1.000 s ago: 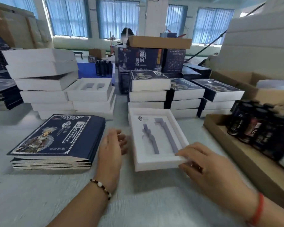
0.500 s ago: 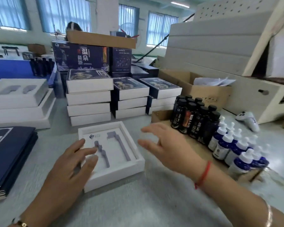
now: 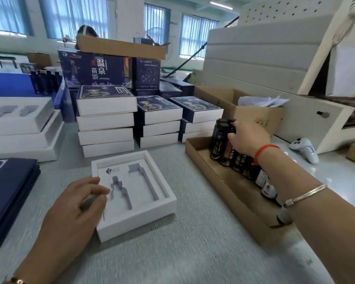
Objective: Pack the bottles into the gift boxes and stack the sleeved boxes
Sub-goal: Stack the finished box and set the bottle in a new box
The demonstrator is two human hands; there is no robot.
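One head-worn view looks forward and down, close over the table.

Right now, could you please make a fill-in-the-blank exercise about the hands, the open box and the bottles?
1. The right hand reaches the dark bottles standing in a cardboard ____.
2. The left hand rests on the open white gift box, whose two slots are ____.
3. The red string is on the ____ wrist.

Missing words: tray; empty; right
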